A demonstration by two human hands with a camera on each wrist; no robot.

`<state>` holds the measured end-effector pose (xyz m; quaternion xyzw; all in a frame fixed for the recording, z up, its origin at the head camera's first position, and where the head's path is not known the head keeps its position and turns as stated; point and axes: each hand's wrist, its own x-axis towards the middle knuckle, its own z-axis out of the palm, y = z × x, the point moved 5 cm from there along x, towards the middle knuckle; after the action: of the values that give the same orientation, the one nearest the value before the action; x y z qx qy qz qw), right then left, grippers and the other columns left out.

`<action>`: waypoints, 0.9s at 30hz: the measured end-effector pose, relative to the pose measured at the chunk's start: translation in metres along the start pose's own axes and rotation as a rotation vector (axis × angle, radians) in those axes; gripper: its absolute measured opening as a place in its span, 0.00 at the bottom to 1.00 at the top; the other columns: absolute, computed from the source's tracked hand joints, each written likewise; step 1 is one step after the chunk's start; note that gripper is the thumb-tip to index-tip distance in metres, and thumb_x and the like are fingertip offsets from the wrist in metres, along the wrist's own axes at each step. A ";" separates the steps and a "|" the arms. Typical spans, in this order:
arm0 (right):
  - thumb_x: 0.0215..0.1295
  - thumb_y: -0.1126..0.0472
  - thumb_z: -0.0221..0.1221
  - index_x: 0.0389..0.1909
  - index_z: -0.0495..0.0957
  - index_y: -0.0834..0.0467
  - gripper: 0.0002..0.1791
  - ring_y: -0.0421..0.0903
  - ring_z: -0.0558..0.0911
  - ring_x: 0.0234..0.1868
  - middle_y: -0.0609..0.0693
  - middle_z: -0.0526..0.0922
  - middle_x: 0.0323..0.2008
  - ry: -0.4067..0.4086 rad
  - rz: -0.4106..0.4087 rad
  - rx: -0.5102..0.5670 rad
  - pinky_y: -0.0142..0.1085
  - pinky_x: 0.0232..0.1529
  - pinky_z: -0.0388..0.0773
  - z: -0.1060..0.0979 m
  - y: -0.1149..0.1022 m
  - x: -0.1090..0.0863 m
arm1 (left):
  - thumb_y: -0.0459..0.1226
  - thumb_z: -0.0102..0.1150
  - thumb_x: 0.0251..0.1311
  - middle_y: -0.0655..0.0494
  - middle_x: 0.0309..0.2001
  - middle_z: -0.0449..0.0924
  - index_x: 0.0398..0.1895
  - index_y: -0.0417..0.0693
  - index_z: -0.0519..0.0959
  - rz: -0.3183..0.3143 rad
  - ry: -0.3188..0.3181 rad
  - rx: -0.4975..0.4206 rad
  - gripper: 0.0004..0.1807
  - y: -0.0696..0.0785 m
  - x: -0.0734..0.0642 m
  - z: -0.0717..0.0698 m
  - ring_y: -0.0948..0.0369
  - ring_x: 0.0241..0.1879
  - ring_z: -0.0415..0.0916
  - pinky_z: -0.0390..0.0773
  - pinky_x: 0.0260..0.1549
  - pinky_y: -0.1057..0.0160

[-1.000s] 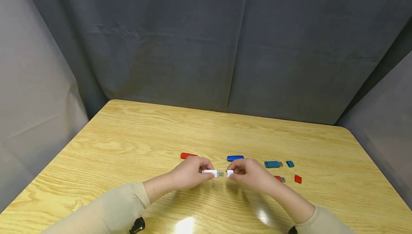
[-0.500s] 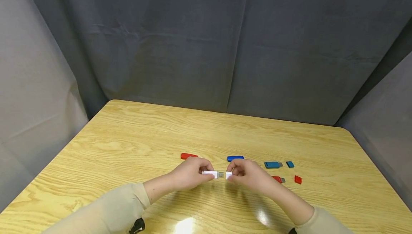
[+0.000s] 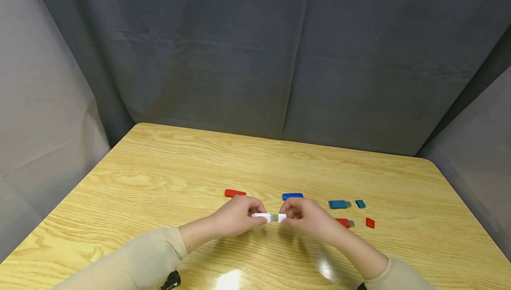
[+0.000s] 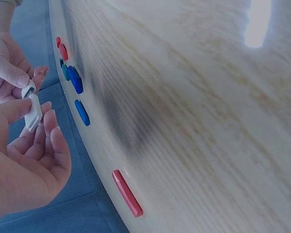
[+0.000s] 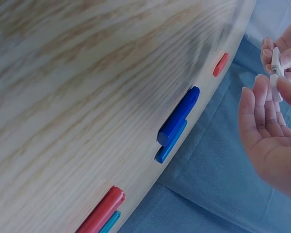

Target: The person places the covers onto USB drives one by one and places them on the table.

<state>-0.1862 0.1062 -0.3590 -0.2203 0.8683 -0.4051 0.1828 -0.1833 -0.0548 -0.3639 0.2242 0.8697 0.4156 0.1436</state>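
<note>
My left hand (image 3: pixel 238 215) pinches a white USB flash drive (image 3: pixel 261 217) between thumb and fingers, its metal connector pointing right. Facing it, my right hand (image 3: pixel 306 216) pinches a small white cap (image 3: pixel 282 217). The cap sits at the connector's end, with part of the metal still showing between the two white pieces. Whether the tip is inside the cap, I cannot tell. In the left wrist view, the drive (image 4: pixel 34 113) and cap (image 4: pixel 28 89) line up above the table. The right wrist view also shows the cap (image 5: pixel 275 87) against the drive's end.
On the wooden table (image 3: pixel 179 161) lie a red drive (image 3: pixel 235 193), a blue drive (image 3: pixel 292 196), and a teal drive (image 3: pixel 338 204) beside its teal cap (image 3: pixel 361 204). Another red drive (image 3: pixel 345 222) lies near a red cap (image 3: pixel 370 222). A second blue drive (image 4: pixel 82 112) shows in the left wrist view.
My right hand has brought the white cap leftward to the drive's connector, narrowing the gap between them. My left hand has stayed almost still.
</note>
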 end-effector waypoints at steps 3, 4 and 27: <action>0.59 0.63 0.62 0.36 0.75 0.62 0.08 0.42 0.75 0.28 0.52 0.79 0.27 -0.004 -0.009 -0.001 0.30 0.29 0.72 0.000 -0.001 0.000 | 0.38 0.61 0.57 0.63 0.22 0.73 0.29 0.47 0.79 0.005 0.000 0.006 0.04 0.001 -0.001 0.000 0.67 0.19 0.61 0.63 0.20 0.73; 0.59 0.63 0.62 0.36 0.75 0.62 0.08 0.42 0.74 0.28 0.52 0.79 0.27 -0.006 -0.012 -0.001 0.30 0.29 0.72 0.000 -0.002 0.000 | 0.38 0.61 0.57 0.63 0.22 0.73 0.29 0.47 0.79 0.007 -0.002 0.006 0.04 0.001 -0.001 -0.001 0.67 0.19 0.61 0.63 0.20 0.73; 0.59 0.65 0.61 0.33 0.76 0.62 0.04 0.40 0.75 0.28 0.49 0.79 0.27 -0.031 -0.031 -0.020 0.29 0.30 0.73 0.004 -0.008 0.000 | 0.38 0.62 0.57 0.63 0.21 0.73 0.29 0.47 0.79 0.039 -0.003 0.005 0.04 0.007 0.000 0.002 0.68 0.20 0.63 0.63 0.20 0.72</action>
<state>-0.1826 0.0990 -0.3558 -0.2418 0.8659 -0.3958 0.1876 -0.1800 -0.0497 -0.3600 0.2423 0.8660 0.4157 0.1364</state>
